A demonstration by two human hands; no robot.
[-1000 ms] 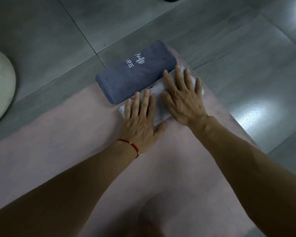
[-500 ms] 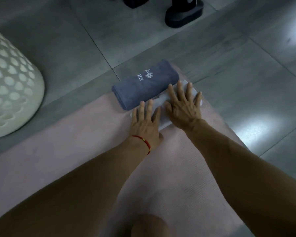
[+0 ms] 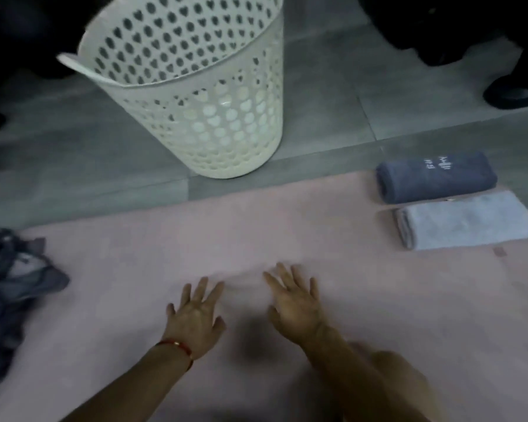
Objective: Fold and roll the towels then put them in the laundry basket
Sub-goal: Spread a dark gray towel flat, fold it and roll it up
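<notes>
Both hands, left hand and right hand, are spread flat over the pink mat, gripping nothing. Dark blue rolled towel at the mat's far right corner has white lettering, too blurry to read; light rolled towel sits just beside it.

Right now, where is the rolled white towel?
In the head view, the white towel lies at the right on the pink mat, just nearer than the rolled blue towel.

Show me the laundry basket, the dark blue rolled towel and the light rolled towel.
laundry basket (image 3: pixel 226 129), head view, on its perforated front wall
dark blue rolled towel (image 3: pixel 436 178), head view, on its middle
light rolled towel (image 3: pixel 467 222), head view, on its top surface
</notes>
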